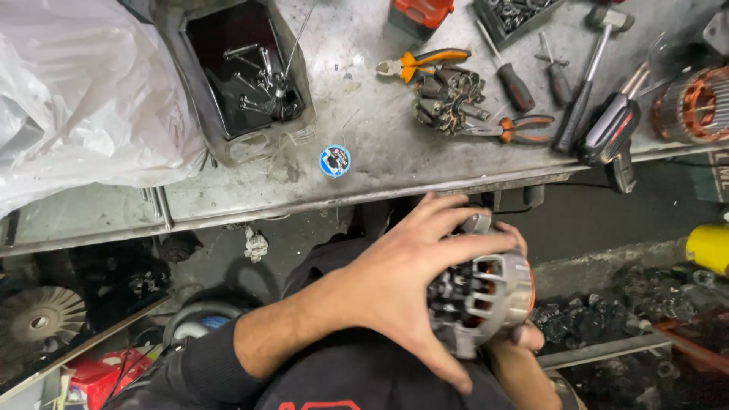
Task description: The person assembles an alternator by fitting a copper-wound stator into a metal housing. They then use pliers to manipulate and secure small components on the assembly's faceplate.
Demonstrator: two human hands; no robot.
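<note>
I hold a grey metal alternator (pixel 486 292) with copper windings showing through its slots, in front of my body below the bench edge. My left hand (pixel 406 285) is spread over its top and left side, fingers wrapped around the housing. My right hand (pixel 524 334) supports it from underneath and behind; only fingertips and part of the wrist show. The underside of the alternator is hidden.
A metal workbench (pixel 380 163) lies ahead with a black tray of bolts (pixel 247 72), a rotor part (pixel 448 99), orange-handled pliers (pixel 421 62), screwdrivers, a hammer (pixel 592 64), a small blue round tin (pixel 335 161) and a white plastic bag (pixel 83 91). Parts litter the floor.
</note>
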